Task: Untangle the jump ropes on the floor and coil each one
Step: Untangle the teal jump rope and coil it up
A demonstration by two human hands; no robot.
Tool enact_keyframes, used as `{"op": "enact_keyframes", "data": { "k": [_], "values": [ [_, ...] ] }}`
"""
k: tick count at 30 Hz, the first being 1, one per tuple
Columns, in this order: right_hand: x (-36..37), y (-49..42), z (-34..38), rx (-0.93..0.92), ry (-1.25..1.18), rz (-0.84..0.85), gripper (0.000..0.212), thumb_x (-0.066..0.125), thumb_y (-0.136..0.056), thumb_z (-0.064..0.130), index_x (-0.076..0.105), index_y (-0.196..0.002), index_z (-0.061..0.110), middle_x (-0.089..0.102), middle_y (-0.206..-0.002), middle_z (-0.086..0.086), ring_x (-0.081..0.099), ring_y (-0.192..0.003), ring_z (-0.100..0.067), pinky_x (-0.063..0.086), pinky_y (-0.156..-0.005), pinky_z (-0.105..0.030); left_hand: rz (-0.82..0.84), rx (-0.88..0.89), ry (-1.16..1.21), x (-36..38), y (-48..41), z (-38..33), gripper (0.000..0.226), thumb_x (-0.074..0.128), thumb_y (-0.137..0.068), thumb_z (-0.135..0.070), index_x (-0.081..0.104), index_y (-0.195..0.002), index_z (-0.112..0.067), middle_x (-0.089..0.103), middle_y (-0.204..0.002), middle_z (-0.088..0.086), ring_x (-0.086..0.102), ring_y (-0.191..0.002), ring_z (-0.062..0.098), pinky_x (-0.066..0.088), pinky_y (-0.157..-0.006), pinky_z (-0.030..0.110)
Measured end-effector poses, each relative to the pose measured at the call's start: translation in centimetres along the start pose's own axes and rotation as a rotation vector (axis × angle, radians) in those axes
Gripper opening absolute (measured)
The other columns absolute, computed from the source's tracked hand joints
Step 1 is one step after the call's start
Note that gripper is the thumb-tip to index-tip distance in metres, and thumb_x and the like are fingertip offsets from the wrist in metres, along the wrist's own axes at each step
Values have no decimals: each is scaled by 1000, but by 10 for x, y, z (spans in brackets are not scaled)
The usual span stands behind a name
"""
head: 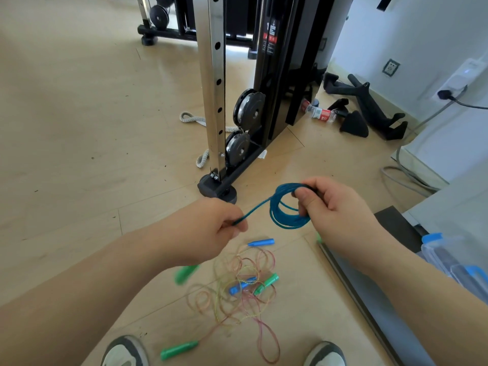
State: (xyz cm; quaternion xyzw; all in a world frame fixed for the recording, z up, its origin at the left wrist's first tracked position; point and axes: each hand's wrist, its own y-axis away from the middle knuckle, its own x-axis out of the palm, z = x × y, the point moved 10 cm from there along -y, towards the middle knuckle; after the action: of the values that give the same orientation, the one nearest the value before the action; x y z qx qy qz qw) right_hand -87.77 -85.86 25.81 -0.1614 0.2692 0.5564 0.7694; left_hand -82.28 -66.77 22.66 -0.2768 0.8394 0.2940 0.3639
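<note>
Just in front of the cable machine (215, 88), on the person's side of its foot, the right hand (335, 207) is gripping a teal jump rope (287, 210) that is wound into a small coil, with fingers and thumb curled round the gathered loops. Nearer than the machine and to its left, the left hand (211, 225) is pinching the rope's free strand between thumb and curled fingers, drawing it taut toward the coil.

A hard tug on that strand is likely to drag loops out of the right hand's grip and spill the coil. A blurred green handle (186, 273) is swinging below the left hand; whether it belongs to the teal rope I cannot tell, but it could catch in the tangle (237, 289) of thin pink and yellow ropes lying on the floor nearer than the machine, with blue and green handles among the loops.

Pale, smooth wood-look floor (79, 128) is carrying everything, so loose cord will be sliding easily. Right of the machine a plastic bottle (320, 113) and black grip attachments (369, 109) are lying by a white wall, and a grey cable (401, 178) is trailing along it.
</note>
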Motion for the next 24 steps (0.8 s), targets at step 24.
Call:
{"op": "enact_keyframes", "data": {
  "k": [24],
  "values": [
    [49,16,-1,161,-341,350,23,50,-108,24,69,-102,13,60,-69,1,34,-46,-10,30,-46,-24,-376,-244,932,-35,-6,36,16,49,-107,-5,65,-107,-6,77,-96,16,79,-77,27,65,-69,32]
  ]
}}
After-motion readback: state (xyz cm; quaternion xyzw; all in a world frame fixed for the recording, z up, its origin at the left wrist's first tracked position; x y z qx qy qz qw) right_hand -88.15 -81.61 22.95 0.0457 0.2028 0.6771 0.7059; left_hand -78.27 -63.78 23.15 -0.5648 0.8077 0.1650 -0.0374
